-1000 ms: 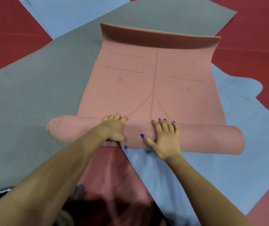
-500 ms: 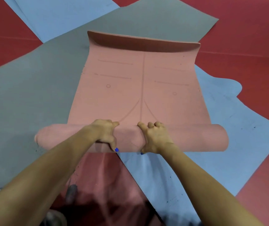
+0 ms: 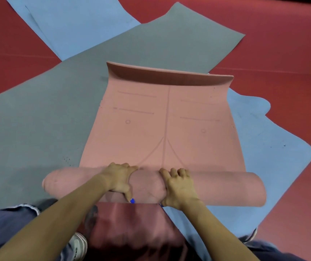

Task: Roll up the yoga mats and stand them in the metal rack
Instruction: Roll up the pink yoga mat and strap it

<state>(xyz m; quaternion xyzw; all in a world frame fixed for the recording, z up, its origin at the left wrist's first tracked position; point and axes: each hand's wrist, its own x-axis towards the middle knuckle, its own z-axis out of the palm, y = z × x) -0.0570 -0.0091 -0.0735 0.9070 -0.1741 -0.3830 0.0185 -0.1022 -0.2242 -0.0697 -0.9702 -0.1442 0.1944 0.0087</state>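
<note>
A pink yoga mat (image 3: 166, 129) lies ahead of me, its near part wound into a thick roll (image 3: 226, 187) lying crosswise. Its far edge curls upward. My left hand (image 3: 119, 179) grips the roll left of centre, fingers curled over the top and thumb underneath. My right hand (image 3: 179, 187) grips the roll just right of centre the same way. Under the pink mat lie a grey mat (image 3: 38, 129) and a blue mat (image 3: 269, 147), both flat. No metal rack is in view.
A second blue mat (image 3: 71, 27) lies flat at the far left, partly under the grey one. The floor (image 3: 282, 44) is red. My knees in blue jeans (image 3: 6, 227) and a white shoe (image 3: 77, 243) are at the bottom edge.
The roll has turned forward and grown thicker, and less flat pink mat is left. My right hand went from lying flat on the roll to curling round it.
</note>
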